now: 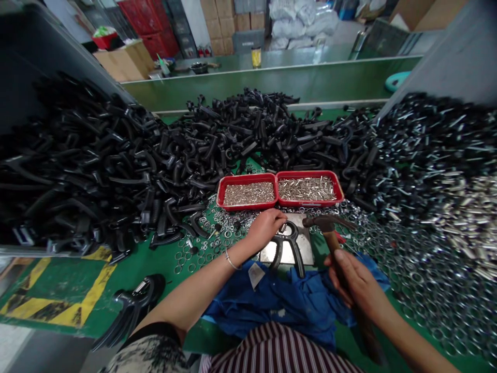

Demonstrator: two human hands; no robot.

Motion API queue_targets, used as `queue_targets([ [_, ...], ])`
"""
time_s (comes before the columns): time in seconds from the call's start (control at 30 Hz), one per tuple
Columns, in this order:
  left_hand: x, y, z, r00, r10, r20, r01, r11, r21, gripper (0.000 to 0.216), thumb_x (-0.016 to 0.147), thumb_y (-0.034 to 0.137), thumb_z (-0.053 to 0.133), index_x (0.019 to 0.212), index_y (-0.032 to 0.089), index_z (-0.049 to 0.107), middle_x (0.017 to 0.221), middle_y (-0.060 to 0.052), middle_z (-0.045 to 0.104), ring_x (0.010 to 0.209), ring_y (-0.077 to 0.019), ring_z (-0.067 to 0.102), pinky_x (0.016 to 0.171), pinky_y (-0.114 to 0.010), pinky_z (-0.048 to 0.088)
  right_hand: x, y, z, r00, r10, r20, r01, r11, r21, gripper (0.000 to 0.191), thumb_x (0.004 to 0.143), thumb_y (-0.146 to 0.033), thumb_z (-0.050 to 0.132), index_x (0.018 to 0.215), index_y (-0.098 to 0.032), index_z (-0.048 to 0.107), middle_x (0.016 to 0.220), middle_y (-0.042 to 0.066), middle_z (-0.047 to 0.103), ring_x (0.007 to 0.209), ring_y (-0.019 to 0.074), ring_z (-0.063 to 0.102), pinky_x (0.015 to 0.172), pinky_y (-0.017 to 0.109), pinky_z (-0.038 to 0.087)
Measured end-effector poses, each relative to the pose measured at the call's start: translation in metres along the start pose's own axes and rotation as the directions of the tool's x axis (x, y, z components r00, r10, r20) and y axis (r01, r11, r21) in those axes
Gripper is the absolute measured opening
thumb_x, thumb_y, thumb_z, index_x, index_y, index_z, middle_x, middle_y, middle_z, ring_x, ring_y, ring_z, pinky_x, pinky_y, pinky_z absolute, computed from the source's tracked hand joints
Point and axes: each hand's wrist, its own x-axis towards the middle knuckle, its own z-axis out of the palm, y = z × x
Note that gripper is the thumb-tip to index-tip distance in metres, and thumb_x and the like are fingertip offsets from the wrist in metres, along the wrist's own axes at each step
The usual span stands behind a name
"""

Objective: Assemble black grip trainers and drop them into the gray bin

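Observation:
My right hand (353,282) is wrapped round the wooden handle of a claw hammer (328,225), its head raised over the right side of a metal plate (306,246). On that plate lies a black two-legged handle part (285,239) with a rounded loop at its far end. My left hand (268,226) is closed, fingertips pinched together beside the loop. A small silvery piece shows by those fingertips, but what they grip is too small to make out. Blue cloth (272,300) lies bunched in front of the plate.
Two red trays hold small metal pieces: the left tray (221,199) and the right tray (340,194). Black handle parts (194,155) are heaped behind. Metal rings (423,295) and silvery sleeves (469,217) spread rightward. Stacked black assemblies (134,305) sit at the near left edge.

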Motion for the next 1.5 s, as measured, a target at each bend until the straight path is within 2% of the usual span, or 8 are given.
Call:
queue_targets([
  [0.1,-0.004,0.003,0.002,0.995,0.101,0.010,-0.101,0.969,0.227,0.018,0.097,0.023,0.051,0.098,0.014,0.068,0.099,-0.007,0.070,0.093,-0.0195,0.064,0.084,-0.031,0.048,0.002,-0.001,0.001,1.000,0.012,0.026,-0.012,1.000,0.002,0.043,0.095,-0.064,0.041,0.097,-0.022,0.051,0.055,-0.007,0.052,0.031,0.0076,0.035,0.029,0.019,0.030],
  [0.2,-0.007,0.003,0.003,0.945,0.313,0.096,-0.318,0.808,0.495,0.022,0.099,0.020,0.045,0.100,0.012,0.065,0.098,-0.010,0.068,0.093,-0.0230,0.061,0.085,-0.037,0.045,0.001,-0.005,0.000,0.998,0.024,0.058,-0.021,0.998,-0.059,0.039,0.093,-0.060,0.048,0.097,-0.022,0.051,0.059,-0.006,0.055,0.033,0.0067,0.038,0.031,0.019,0.030],
  [0.33,-0.004,-0.002,0.005,0.881,0.422,0.213,-0.462,0.674,0.577,0.024,0.100,0.017,0.040,0.100,0.011,0.063,0.095,-0.010,0.065,0.091,-0.0230,0.058,0.083,-0.038,0.043,0.003,-0.018,-0.009,0.994,-0.005,0.108,0.019,0.992,-0.125,0.038,0.093,-0.058,0.050,0.111,-0.024,0.053,0.065,-0.005,0.057,0.038,0.0082,0.043,0.036,0.021,0.034],
  [0.57,-0.029,0.002,0.002,0.946,0.310,-0.098,-0.257,0.898,0.357,0.032,0.099,0.036,0.049,0.121,0.013,0.056,0.121,-0.012,0.062,0.113,-0.0242,0.055,0.098,-0.041,0.044,0.015,-0.052,-0.021,0.991,-0.122,0.061,0.137,0.886,-0.442,0.042,0.094,-0.061,0.045,0.102,-0.023,0.062,0.062,-0.002,0.054,0.054,0.0146,0.052,0.048,0.025,0.040],
  [0.73,-0.060,0.008,0.004,0.882,0.464,0.086,-0.458,0.798,0.392,0.028,0.102,0.030,0.042,0.111,0.012,0.061,0.110,-0.012,0.065,0.107,-0.0248,0.056,0.096,-0.043,0.045,0.027,-0.070,-0.013,0.933,-0.357,0.038,0.296,0.705,-0.645,0.038,0.099,-0.055,0.035,0.097,-0.024,0.056,0.068,0.000,0.058,0.059,0.0165,0.055,0.057,0.027,0.041],
  [0.9,-0.065,0.004,0.010,0.878,0.466,0.113,-0.468,0.782,0.412,0.027,0.102,0.026,0.042,0.114,0.009,0.059,0.111,-0.013,0.064,0.108,-0.0249,0.056,0.095,-0.041,0.046,0.055,-0.062,-0.009,0.965,-0.148,0.215,0.260,0.605,-0.752,0.042,0.099,-0.057,0.032,0.084,-0.024,0.052,0.064,0.001,0.059,0.058,0.0188,0.057,0.057,0.028,0.040],
  [1.3,-0.067,0.013,0.010,0.921,0.383,0.074,-0.383,0.852,0.357,0.026,0.101,0.024,0.039,0.111,0.012,0.060,0.110,-0.012,0.063,0.107,-0.0234,0.054,0.096,-0.040,0.045,0.058,-0.060,-0.010,0.954,-0.194,0.229,0.294,0.459,-0.838,0.036,0.101,-0.051,0.030,0.087,-0.024,0.051,0.071,0.003,0.064,0.065,0.0206,0.063,0.059,0.028,0.040],
  [1.5,-0.086,0.030,0.004,0.989,0.125,-0.073,-0.078,0.884,0.460,0.046,0.092,0.056,0.052,0.101,0.011,0.058,0.099,-0.013,0.061,0.095,-0.0278,0.058,0.085,-0.043,0.049,0.030,-0.046,-0.019,0.934,-0.193,0.301,0.357,0.535,-0.766,0.039,0.099,-0.052,0.031,0.090,-0.025,0.057,0.070,0.003,0.066,0.062,0.0207,0.065,0.061,0.029,0.049],
])
